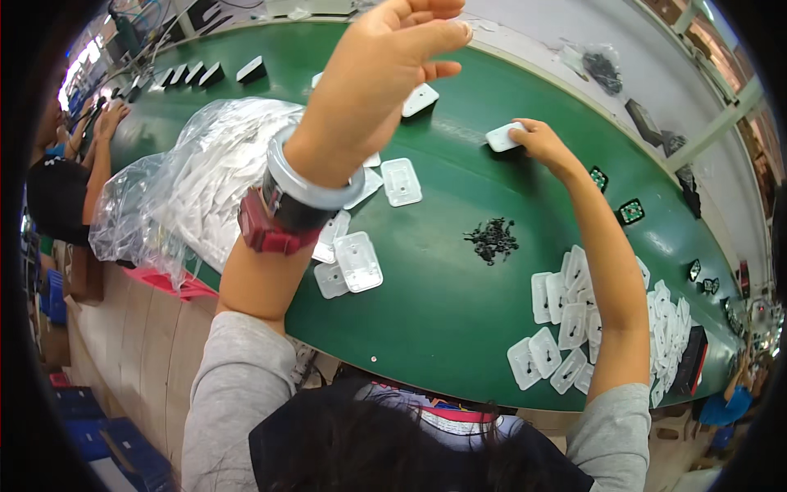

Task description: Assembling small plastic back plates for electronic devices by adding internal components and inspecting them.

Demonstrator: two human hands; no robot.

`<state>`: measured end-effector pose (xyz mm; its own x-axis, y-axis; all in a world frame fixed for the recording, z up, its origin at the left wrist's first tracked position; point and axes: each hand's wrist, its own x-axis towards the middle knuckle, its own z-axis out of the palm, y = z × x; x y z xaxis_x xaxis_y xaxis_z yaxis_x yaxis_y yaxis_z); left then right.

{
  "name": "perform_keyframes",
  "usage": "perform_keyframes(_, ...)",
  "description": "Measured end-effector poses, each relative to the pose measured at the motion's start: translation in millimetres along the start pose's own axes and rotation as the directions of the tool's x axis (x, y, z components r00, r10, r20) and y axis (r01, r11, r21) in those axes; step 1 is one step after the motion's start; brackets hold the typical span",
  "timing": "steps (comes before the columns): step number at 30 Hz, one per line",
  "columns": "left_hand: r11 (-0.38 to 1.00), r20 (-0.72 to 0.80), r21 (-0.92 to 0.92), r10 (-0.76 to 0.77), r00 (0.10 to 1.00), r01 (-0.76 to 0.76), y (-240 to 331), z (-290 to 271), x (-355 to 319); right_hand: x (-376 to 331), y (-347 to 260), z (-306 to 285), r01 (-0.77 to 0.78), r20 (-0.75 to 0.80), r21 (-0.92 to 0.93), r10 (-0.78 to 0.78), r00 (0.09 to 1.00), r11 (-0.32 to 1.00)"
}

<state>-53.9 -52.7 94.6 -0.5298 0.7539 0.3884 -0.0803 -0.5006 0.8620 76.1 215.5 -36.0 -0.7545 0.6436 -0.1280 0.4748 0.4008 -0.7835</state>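
- left hand (377, 74) raised close to the camera, above the green table (434, 316); fingers spread and slightly curled
- right of centre, near edge: white rounded-rectangular plastic covers (525, 363), loosely overlapping, small black pieces on several; right forearm passes above them
- left of centre: more white rounded-rectangular plastic covers, bare (359, 262), some overlapping; loose heap of small black pieces (492, 240) between the two groups
- further left: clear plastic bag (135, 213) full of white pieces
- beyond the heap: right hand (541, 141), fingers gripping the right end of a white rounded-rectangular plastic piece (500, 138) over the table's far side
- far left: row of white-topped black boxes (211, 75), tilted
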Motion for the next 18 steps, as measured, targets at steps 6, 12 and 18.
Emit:
perform_keyframes(6,0.508,0.297,0.831,-0.064,0.953,-0.225,-15,-50,23,-40,-13,-4,0.048,-0.328,-0.362,-0.176,0.928,0.931)
perform_keyframes(12,-0.248,0.064,0.931,-0.611,0.789,-0.268,-66,-45,19,-89,-22,-3,0.171,-0.253,-0.473,-0.319,0.913,0.864)
perform_keyframes(18,-0.173,0.105,0.923,-0.746,0.658,-0.343,-83,-31,7,-139,-19,6,0.167,-0.183,-0.411,-0.26,0.948,0.896)
